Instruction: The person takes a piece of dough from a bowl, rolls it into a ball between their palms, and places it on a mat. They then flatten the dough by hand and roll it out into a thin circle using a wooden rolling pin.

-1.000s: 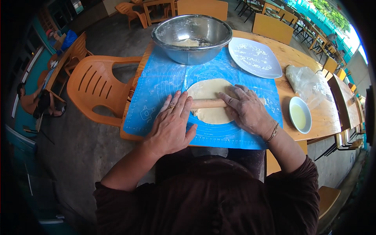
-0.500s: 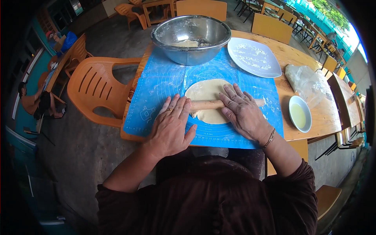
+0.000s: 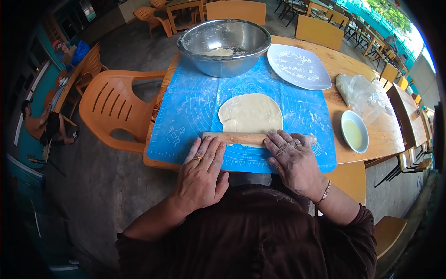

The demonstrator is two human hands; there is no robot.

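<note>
A wooden rolling pin (image 3: 244,138) lies crosswise on the near edge of a flat, rounded sheet of dough (image 3: 251,111). My left hand (image 3: 200,174) rests with outstretched fingers on the pin's left end. On its right part lies my right hand (image 3: 297,160), fingers spread and slightly bent over the wood. Neither hand wraps round the pin. Under the dough is a blue silicone mat (image 3: 186,107) with printed circles and a ruler edge. The dough's lower left edge has a small notch or fold.
A steel bowl (image 3: 223,69) with dough inside stands at the mat's far edge. Right of it are a floury white plate (image 3: 297,69), a plastic bag (image 3: 360,93) and a small bowl of yellowish liquid (image 3: 355,132). An orange chair (image 3: 111,107) touches the table's left side. A person (image 3: 39,123) sits far left.
Both hands have drawn the rolling pin toward my body, from the middle of the dough to its near edge. More of the dough's surface now shows.
</note>
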